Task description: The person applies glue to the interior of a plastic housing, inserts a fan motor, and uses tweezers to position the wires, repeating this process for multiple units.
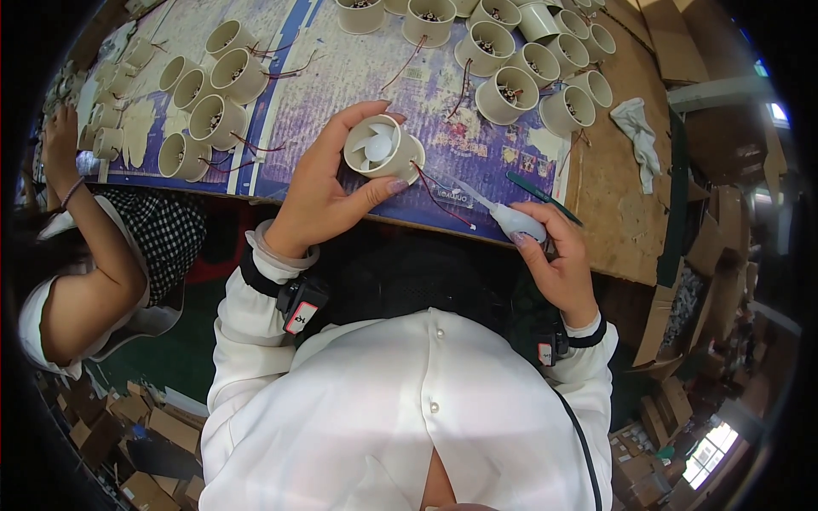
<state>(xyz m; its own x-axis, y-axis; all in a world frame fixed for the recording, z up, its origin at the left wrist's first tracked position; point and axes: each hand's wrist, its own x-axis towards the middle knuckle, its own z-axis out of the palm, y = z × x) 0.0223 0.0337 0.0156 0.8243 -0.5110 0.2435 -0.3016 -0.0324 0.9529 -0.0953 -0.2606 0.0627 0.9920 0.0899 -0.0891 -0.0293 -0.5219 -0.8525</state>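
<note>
My left hand (319,192) grips a cream plastic fan housing (402,162), fingers and thumb around its sides, with its open end tilted up toward me. Inside it sits a white bladed fan wheel (375,146). Thin red and dark wires (443,204) trail from the housing to a small white plug above the table's near edge. My right hand (558,260) is closed on a small translucent squeeze bottle (517,223). Its long narrow nozzle points up and left toward the wires, apart from the housing.
Several similar housings (509,95) with wires stand at the back right, and more (219,121) at the left. A dark green pen-like tool (543,198) and a white cloth (635,136) lie to the right. At far left is another person's arm (94,221). Cardboard boxes (682,315) are stacked beyond the table.
</note>
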